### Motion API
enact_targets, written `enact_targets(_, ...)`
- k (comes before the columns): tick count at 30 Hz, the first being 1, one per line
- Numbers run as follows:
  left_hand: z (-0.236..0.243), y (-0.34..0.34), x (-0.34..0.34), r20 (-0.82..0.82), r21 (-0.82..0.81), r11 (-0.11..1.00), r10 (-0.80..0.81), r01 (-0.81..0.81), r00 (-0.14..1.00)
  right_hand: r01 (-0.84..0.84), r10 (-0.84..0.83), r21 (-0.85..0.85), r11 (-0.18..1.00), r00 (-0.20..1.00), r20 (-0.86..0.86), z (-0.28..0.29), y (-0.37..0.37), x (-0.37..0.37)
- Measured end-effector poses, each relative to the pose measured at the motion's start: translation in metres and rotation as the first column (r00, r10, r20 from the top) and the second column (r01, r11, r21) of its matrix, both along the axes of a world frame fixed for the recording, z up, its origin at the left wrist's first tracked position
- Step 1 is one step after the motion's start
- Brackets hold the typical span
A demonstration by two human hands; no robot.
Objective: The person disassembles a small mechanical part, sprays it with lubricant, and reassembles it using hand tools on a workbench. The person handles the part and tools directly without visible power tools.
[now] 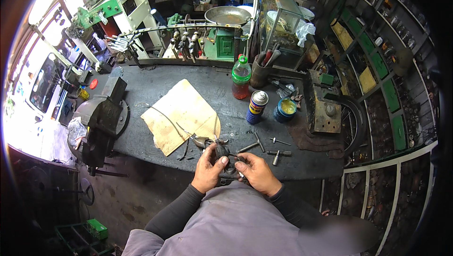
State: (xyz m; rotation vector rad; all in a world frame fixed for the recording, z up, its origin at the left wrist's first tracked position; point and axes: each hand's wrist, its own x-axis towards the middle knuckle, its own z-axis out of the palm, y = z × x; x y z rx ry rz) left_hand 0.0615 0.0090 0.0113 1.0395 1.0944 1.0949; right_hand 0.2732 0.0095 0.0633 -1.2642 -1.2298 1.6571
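Both hands are up at the near edge of the bench, and the dark part (222, 151) sits right between them, touching both. The left hand (208, 167) is curled around its left side, thumb over the near face. The right hand (258, 171) closes on it from the right, thumb against bent fingers; they cover the finer detail, so its exact shape is impossible to tell.

Just beyond the left hand, here's a silver lever (203, 141), tight up against the work, with a thin cable (163, 113) trailing away over a yellowish cloth (183, 109). That's the closest clutter on the far side!

Over to the right, a T-handled tool (249, 147) lies near the right hand, a second T-shaped tool (278, 153) beside it. Farther back stand a blue spray can (256, 109), an open jar (285, 110) and a green-capped bottle (241, 80). Well off left, the big bench vise (106, 109) holds its corner.
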Motion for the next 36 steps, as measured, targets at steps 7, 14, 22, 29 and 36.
enact_targets(7, 0.0, 0.005, -0.001, -0.306, 0.287, 0.955, 0.022, 0.07, 0.952, -0.221, 0.22, -0.013, 0.975, 0.965, 0.143, -0.021, 0.0, 0.013)
enact_targets(14, -0.006, 0.006, -0.002, -0.338, 0.369, 0.914, -0.039, 0.171, 0.94, -0.194, 0.174, -0.226, 0.955, 0.979, -0.106, -0.028, -0.004, 0.01)
enact_targets(22, -0.011, 0.01, 0.006, -0.165, 0.194, 0.981, 0.055, -0.022, 0.985, -0.308, 0.264, -0.305, 0.901, 0.948, -0.18, -0.01, 0.001, 0.009)
enact_targets(29, 0.024, 0.012, 0.026, 0.31, -0.118, 0.986, 0.149, -0.117, 0.939, -0.216, 0.221, 0.051, 0.975, 0.93, -0.292, -0.028, -0.003, -0.008)
enact_targets(36, 0.047, 0.016, 0.027, 0.372, -0.135, 0.987, 0.137, -0.092, 0.918, -0.287, 0.296, 0.072, 0.955, 0.919, -0.261, -0.014, 0.01, 0.006)
